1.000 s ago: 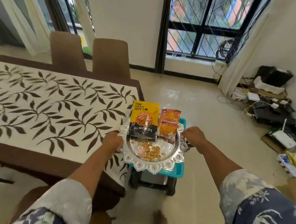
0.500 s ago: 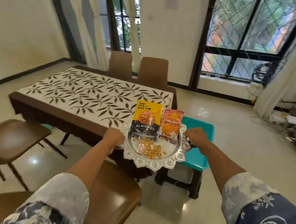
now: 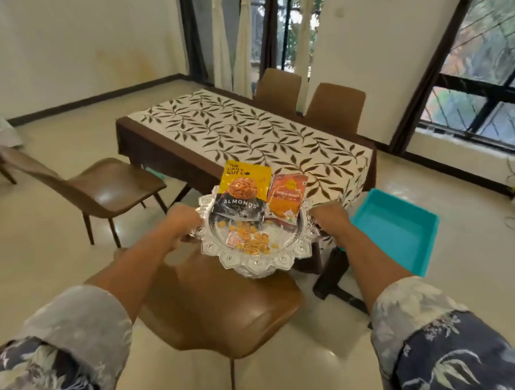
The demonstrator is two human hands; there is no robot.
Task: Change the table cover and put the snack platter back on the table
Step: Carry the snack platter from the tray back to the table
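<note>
I carry a silver scalloped snack platter (image 3: 258, 263) in the air in front of me, above a brown chair seat. My left hand (image 3: 180, 219) grips its left rim and my right hand (image 3: 329, 219) grips its right rim. On the platter lie a yellow and black almonds packet (image 3: 243, 190), an orange snack packet (image 3: 286, 198) and loose nuts (image 3: 255, 242). Beyond it stands the dining table with a cream cover printed with brown leaves (image 3: 243, 132); nothing stands on the cover.
A brown chair (image 3: 217, 307) is right below the platter, another chair (image 3: 102, 185) stands left of the table, two more (image 3: 306, 100) at its far side. A teal stool (image 3: 394, 234) stands at the right near the table's corner. Cables lie by the window wall.
The platter has come up off the teal stool and I have stepped back and turned left; the table now lies farther ahead, with a chair under the platter.
</note>
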